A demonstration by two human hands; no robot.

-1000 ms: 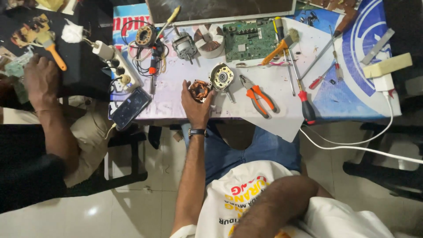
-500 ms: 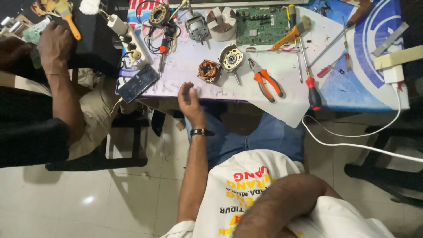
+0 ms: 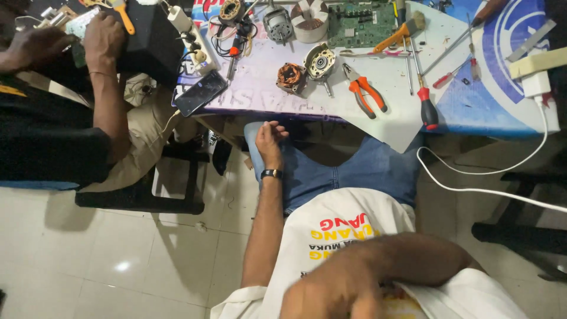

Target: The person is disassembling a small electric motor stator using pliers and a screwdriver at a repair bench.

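White paper-covered worktable [image 3: 401, 112] carries the copper-wound motor stator [image 3: 290, 77], near its front edge beside orange-handled pliers [image 3: 367, 94]. My left hand [image 3: 269, 142] rests on my denim-clad knee below, fingers loosely curled, empty. My right hand [image 3: 331, 295] is blurred; grip unreadable.

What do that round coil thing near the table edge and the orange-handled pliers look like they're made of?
Round coil part: seemingly copper wire windings, from the shiny orange-brown strands, on a darker core, probably metal. Pliers: dull grey jaws, likely steel, with smooth orange grips that look like plastic or rubber.
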